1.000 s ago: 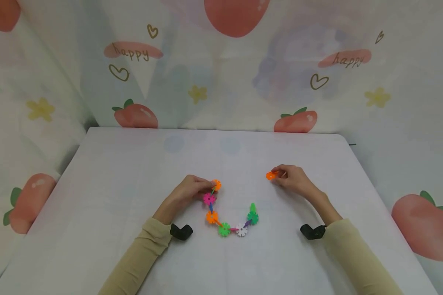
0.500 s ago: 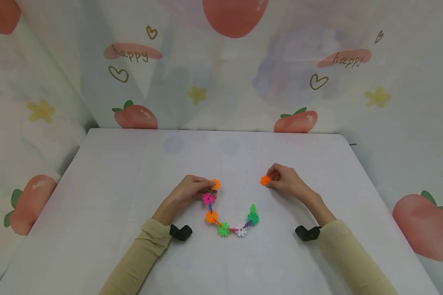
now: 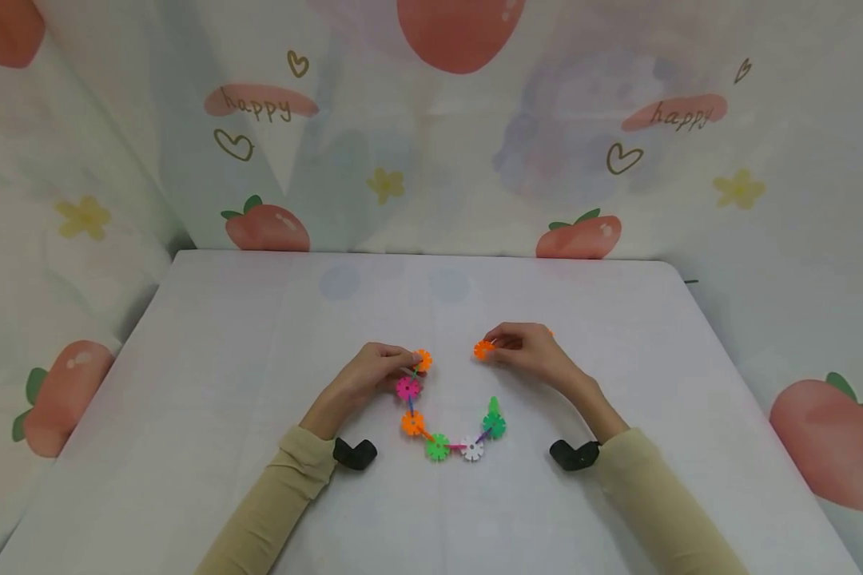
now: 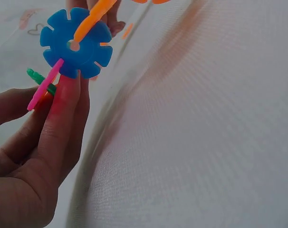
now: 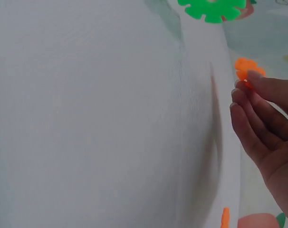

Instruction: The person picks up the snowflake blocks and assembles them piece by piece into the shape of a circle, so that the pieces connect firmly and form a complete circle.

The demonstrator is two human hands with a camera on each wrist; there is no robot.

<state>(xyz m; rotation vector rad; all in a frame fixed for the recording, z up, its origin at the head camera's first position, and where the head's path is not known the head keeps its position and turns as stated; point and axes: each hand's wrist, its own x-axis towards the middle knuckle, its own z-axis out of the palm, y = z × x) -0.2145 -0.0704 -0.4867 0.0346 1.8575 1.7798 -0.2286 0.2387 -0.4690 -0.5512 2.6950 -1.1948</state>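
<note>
- Left hand (image 3: 365, 375): fingers curled, pinching top end of snowflake-disc chain (image 3: 439, 446) lying on counter (image 3: 223, 383).
- Right hand (image 3: 528, 351): fingertips pinching loose orange disc (image 3: 483, 349), just apart from the chain's top end.

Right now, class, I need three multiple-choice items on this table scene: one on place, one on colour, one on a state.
1. Where does the chain lie?
A. Between the hands
B. At the far edge
C. On a sleeve

2. What colour is the loose piece that the right hand pinches?
A. Blue
B. Orange
C. White

3. What is the left hand doing?
A. Lying flat and open
B. Hanging off the table
C. Holding the chain's end

Answers: 1 A, the chain curves on the table between both hands. 2 B, the piece shows orange at the fingertips. 3 C, its fingers close on the chain's top end.
</note>
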